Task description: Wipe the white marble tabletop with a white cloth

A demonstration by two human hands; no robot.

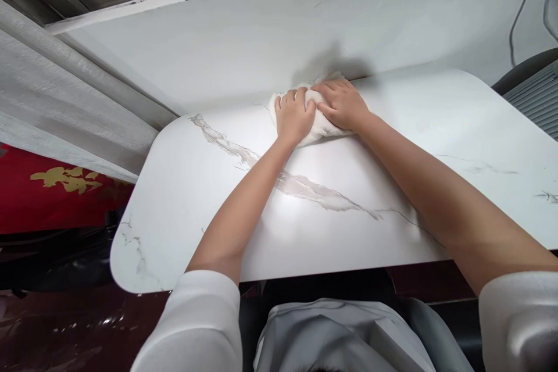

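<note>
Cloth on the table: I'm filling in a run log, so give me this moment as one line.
left hand: on cloth | right hand: on cloth | cloth: bunched, at table far edge by wall

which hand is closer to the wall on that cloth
The right hand. It lies on the far side of the white cloth, next to the wall, while the left hand presses the near side, slightly toward the person.

Head-worn view, forward and downward
</note>
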